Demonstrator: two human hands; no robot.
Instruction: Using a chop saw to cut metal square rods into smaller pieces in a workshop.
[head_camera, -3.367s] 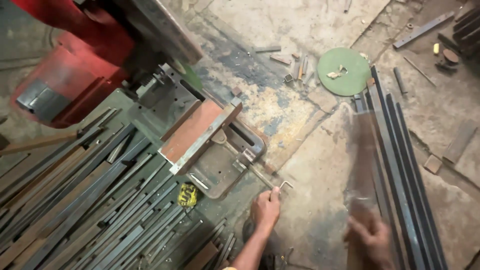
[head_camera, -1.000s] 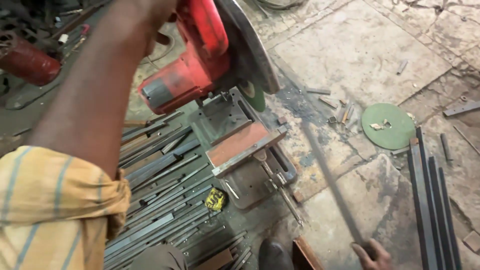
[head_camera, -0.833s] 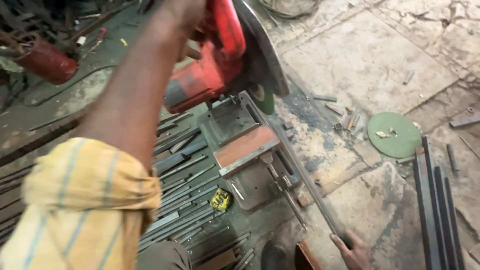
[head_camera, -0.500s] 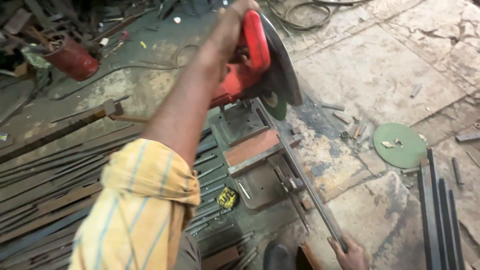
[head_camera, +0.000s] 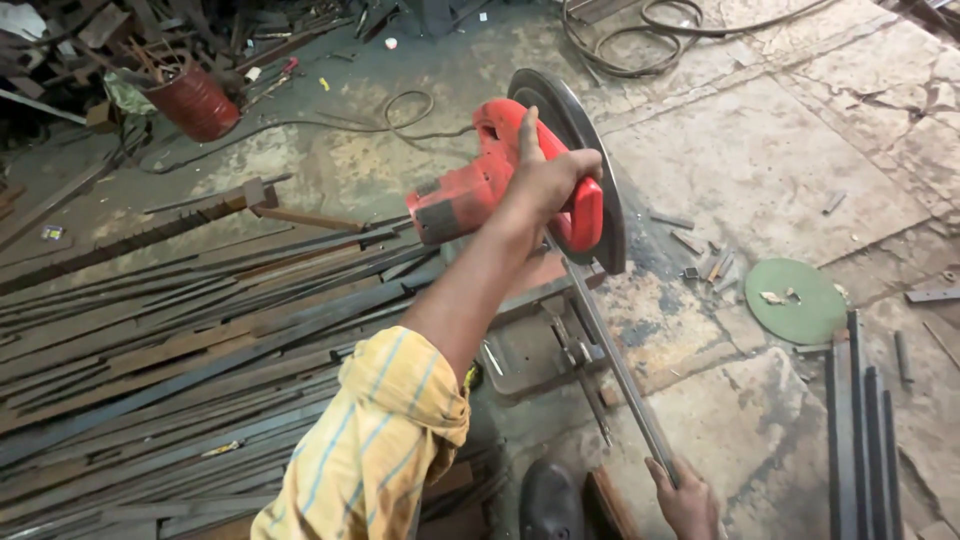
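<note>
Workshop floor around us: our left hand (head_camera: 548, 178) grips the raised chop saw (head_camera: 520, 190), right hand (head_camera: 685, 498) clasps the bar (head_camera: 620, 370), uncut.

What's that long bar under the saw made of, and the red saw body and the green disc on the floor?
The long bar looks like bare steel: dull grey, straight edges, like the stacked metal strips. The red saw body seems painted metal or moulded plastic; its smooth sheen leaves that open. The green disc appears to be a matte abrasive cutting wheel.
</note>
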